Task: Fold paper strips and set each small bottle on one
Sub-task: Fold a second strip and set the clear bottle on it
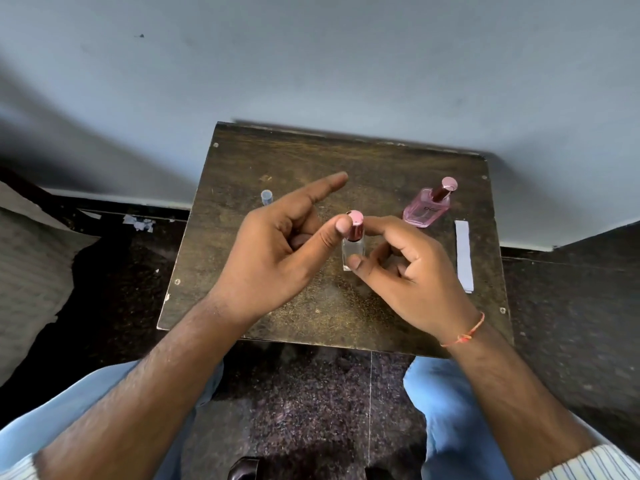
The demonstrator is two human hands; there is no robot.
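A small clear bottle (pixel 353 245) with a pink cap stands upright near the middle of the dark wooden table (pixel 311 313). My right hand (pixel 412 268) pinches it, forefinger at the cap and thumb at the base. My left hand (pixel 277 251) hovers just left of it, thumb tip touching the cap and forefinger pointing away. A pink perfume bottle (pixel 427 207) stands at the back right. A small bottle with a pale blue cap (pixel 266 197) shows behind my left hand. A white paper strip (pixel 463 254) lies flat along the right edge.
The table is small and stands against a pale wall. Scraps of paper (pixel 138 222) lie on the dark floor to the left. My knees in blue trousers sit below the table's near edge.
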